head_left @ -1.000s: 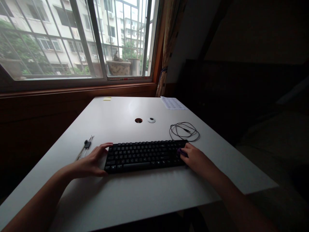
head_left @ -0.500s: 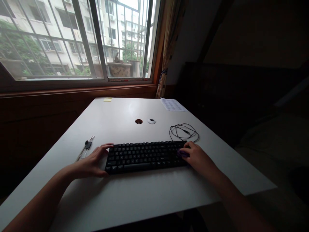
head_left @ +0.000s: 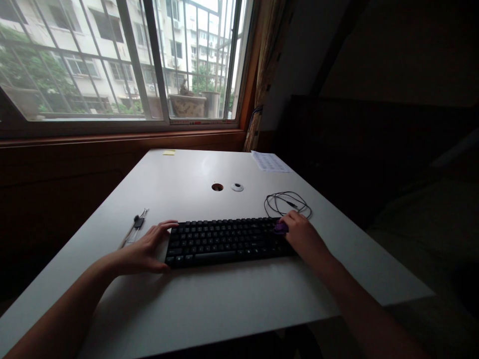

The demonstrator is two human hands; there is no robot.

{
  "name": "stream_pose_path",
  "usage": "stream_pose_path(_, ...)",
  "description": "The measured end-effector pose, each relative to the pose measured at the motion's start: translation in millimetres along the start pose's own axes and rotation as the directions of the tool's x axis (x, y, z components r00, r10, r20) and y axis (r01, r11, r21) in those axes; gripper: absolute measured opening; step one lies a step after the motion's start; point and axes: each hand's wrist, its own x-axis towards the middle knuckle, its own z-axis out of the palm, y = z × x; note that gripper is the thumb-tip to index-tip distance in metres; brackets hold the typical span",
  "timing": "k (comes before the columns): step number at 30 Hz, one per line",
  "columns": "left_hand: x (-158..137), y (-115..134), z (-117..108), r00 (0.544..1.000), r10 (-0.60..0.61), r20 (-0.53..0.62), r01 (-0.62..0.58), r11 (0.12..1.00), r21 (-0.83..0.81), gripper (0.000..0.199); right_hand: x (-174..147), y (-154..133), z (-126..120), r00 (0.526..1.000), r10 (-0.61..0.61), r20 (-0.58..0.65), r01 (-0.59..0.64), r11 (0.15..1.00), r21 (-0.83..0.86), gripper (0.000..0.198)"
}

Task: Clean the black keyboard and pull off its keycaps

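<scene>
This seems a home room, with a white desk [head_left: 224,294] under the left hand [head_left: 144,254] and right hand [head_left: 303,234] and, beyond them, a tied curtain [head_left: 258,109] and barred window [head_left: 157,60] (multi-storey buildings [head_left: 84,30] outside).

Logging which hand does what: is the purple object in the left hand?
No, the right hand holds the purple object over the right part of the keyboard.

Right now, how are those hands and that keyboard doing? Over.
Left hand at the left end of the keyboard. Right hand gripping small purple item at the right end. Keyboard flat on desk. Coiled cable just beyond, seemingly not in the way.
</scene>
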Motion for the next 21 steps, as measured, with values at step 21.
stream_pose_path(21,0.4,-1.5,2.2,1.000,0.001,-0.025,-0.001,1.000,-0.010,0.096,-21.4,-16.6,-15.5,0.953,0.068,0.295,-0.087,0.995,0.051,0.025)
